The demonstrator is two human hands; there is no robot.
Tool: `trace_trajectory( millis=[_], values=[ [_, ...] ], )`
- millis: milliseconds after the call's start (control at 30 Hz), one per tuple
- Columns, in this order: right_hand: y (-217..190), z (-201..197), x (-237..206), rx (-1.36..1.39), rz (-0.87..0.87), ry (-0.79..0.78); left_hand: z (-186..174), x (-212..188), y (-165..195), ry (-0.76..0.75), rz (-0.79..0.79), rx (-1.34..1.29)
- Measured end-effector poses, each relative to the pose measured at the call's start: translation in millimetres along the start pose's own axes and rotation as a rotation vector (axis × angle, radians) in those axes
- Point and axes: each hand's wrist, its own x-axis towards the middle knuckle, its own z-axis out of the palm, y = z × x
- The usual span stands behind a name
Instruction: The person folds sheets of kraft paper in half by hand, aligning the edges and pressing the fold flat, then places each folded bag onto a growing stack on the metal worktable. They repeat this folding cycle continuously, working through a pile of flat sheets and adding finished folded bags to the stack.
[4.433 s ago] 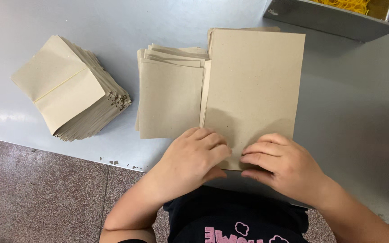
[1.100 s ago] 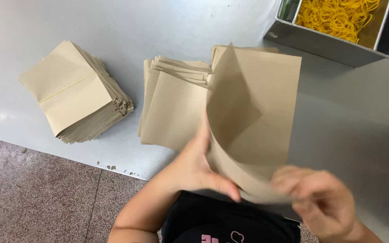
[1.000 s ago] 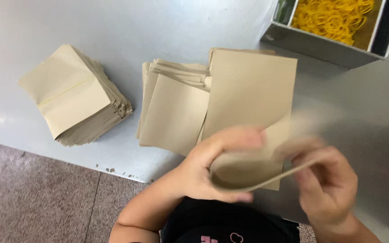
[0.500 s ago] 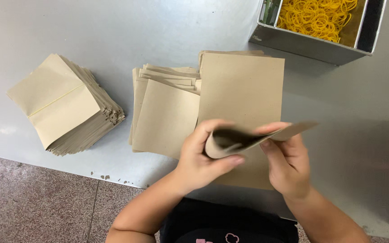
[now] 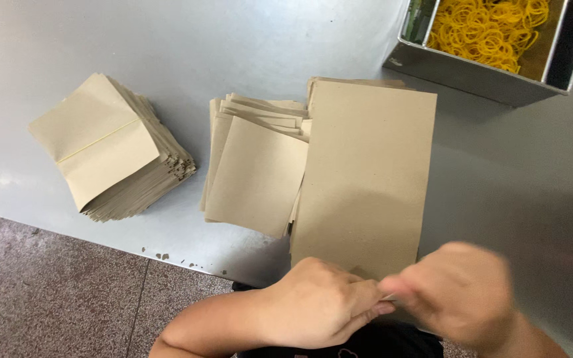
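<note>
Paper sheets (image 5: 366, 179) sit stacked at your 12 o'clock on the desk (image 5: 167, 40). Your left hand (image 5: 316, 301) and blurred right hand (image 5: 462, 292) have fingers pressed together, pinching one sheet's near edge. Big folded pile (image 5: 111, 149) at 10, so plenty's done, plenty's left.

paper stacks: 3 on the bench (image 5: 167, 40) – folded stack (image 5: 111, 149) by left edge, short stack (image 5: 256, 166) mid, tall stack (image 5: 366, 179) beside it
metal box (image 5: 472, 69): 1, far right corner
yellow rubber bands (image 5: 489, 30): too many to count
hands: 2 – left hand (image 5: 316, 301), right hand (image 5: 462, 295)
</note>
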Motion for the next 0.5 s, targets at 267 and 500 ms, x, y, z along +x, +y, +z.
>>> trace_trajectory(
  millis=[267, 500],
  values=[
    [36.3, -22.8, -30.8, -0.218, 0.255, 0.180, -42.5, -39.1, 7.4, 0.165, 0.019, 0.021],
    [-17.8, 1.2, 19.5, 0.083, 0.061, 0.160, -28.9, -29.6, 8.4, 0.202, 0.012, 0.294]
  ],
)
